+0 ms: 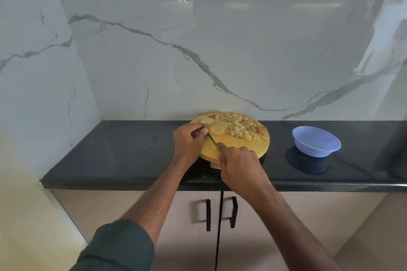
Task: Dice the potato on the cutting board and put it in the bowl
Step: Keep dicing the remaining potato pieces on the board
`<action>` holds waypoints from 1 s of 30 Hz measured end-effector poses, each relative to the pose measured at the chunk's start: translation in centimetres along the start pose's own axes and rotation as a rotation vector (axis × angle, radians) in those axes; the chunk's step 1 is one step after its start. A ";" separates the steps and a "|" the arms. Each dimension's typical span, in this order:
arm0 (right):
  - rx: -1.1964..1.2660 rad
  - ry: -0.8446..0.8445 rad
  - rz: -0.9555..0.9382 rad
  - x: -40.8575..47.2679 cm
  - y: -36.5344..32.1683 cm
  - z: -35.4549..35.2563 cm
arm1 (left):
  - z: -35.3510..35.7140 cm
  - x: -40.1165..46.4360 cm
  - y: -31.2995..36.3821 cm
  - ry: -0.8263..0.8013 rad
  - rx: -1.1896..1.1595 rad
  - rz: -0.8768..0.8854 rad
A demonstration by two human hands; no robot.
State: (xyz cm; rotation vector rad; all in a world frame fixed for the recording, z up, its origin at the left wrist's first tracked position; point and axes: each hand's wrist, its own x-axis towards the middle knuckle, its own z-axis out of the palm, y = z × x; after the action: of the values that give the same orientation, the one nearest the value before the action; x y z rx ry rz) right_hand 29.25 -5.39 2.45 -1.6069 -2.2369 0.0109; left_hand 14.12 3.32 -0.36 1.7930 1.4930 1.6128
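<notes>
On the dark stone surface [123,152], a round wooden cutting board [242,148] sits near the back edge. It carries potato slices [217,127] and a heap of diced potato [241,128]. The left hand [188,141] has its fingers curled on the slices; the right hand [240,164] grips a knife [212,139]. A pale blue plastic bowl [316,144] stands apart, toward the right edge.

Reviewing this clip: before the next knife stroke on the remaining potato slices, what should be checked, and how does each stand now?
1. Right hand grips the knife: ok.
2. Left hand steadies the potato slices: ok.
3. Left fingertips clear of the blade: cannot tell.
4. Slices lie flat on the cutting board: ok.
5. Diced pieces heaped away from the cut: ok.
6. Bowl within reach, empty: ok.
</notes>
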 end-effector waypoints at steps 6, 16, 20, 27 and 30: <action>0.062 -0.014 0.012 -0.6 1.1 -0.6 | 0.3 0.2 -0.3 -0.013 0.040 -0.011; -0.069 -0.033 -0.036 -0.1 3.2 -0.9 | 0.1 1.9 1.1 -0.170 0.156 -0.045; 0.060 0.052 -0.011 -0.5 4.5 -0.1 | 0.0 2.9 0.9 -0.122 0.171 -0.057; 0.242 0.289 0.063 -0.5 5.4 0.4 | -1.4 4.0 -0.2 -0.056 0.281 -0.004; 0.315 0.353 0.090 -0.1 5.5 0.4 | -1.2 4.4 -0.2 -0.134 0.328 0.004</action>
State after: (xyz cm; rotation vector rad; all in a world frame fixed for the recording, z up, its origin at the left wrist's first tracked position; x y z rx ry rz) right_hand 34.17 -3.46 0.78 -1.4116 -1.7940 0.0915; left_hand 12.24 6.52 2.24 2.0267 1.7707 1.2767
